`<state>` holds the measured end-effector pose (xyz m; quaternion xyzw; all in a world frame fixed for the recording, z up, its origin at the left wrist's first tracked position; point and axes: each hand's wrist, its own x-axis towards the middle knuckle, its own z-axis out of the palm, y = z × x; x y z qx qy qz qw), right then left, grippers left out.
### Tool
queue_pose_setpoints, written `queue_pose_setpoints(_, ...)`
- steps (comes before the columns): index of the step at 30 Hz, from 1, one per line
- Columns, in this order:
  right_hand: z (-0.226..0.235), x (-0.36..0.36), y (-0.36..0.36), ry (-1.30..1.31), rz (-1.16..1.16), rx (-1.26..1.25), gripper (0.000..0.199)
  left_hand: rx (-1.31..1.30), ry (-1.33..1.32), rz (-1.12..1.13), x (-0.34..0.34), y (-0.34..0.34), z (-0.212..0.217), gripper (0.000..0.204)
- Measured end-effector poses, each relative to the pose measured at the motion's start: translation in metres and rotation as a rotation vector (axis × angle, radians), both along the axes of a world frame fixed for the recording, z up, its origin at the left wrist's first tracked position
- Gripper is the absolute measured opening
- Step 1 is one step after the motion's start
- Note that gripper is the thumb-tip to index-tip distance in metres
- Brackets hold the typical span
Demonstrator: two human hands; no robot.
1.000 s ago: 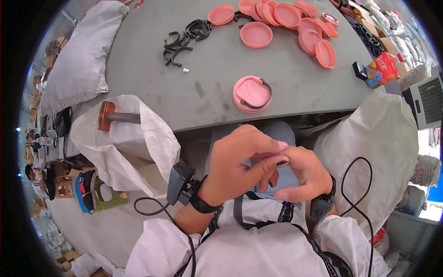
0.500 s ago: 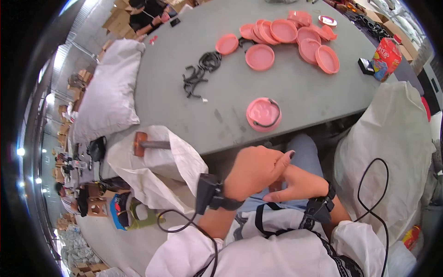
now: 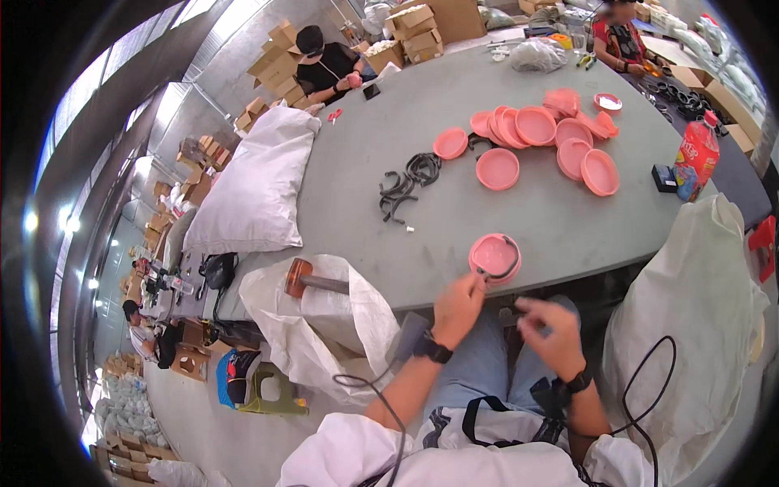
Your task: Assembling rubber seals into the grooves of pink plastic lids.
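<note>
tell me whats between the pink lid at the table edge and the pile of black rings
In the head view, only bare grey table lies between the pink lid by the left hand and the black rings.

Pink lid [image 3: 495, 258] with a black ring; grey table [image 3: 454, 203]; white sacks [image 3: 258, 188]; red bottle [image 3: 696, 157]; blue jeans [image 3: 487, 365].
</note>
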<state>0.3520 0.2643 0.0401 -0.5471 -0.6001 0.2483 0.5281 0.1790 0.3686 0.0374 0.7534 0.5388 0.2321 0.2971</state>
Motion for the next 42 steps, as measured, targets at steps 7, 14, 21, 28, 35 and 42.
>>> queue_pose_setpoints(7, -0.038, 0.024, 0.09, -0.147, 0.003, 0.124, 0.064, 0.585, 0.166, 0.036, 0.018, 0.038, -0.046, 0.065)
queue_pose_setpoints(14, -0.036, 0.044, 0.128, -0.141, 0.355, -0.087, 0.054, 0.523, 0.107, -0.04, 0.014, 0.041, -0.051, 0.092)
queue_pose_setpoints(21, -0.037, 0.01, 0.151, -0.067, -0.007, -0.059, 0.033, 0.361, 0.111, 0.047, 0.022, 0.03, -0.046, 0.112)
queue_pose_setpoints(28, -0.025, -0.006, 0.159, -0.326, -0.282, -0.143, 0.032, 0.349, 0.103, 0.048, 0.023, 0.033, -0.038, 0.114)
queue_pose_setpoints(35, -0.025, -0.032, 0.209, -0.691, -0.171, -0.2, 0.026, 0.352, 0.034, 0.047, 0.017, 0.038, -0.04, 0.101)
queue_pose_setpoints(42, -0.038, -0.019, 0.208, -0.689, -0.143, -0.221, 0.029, 0.524, 0.205, 0.132, 0.025, 0.031, -0.044, 0.098)
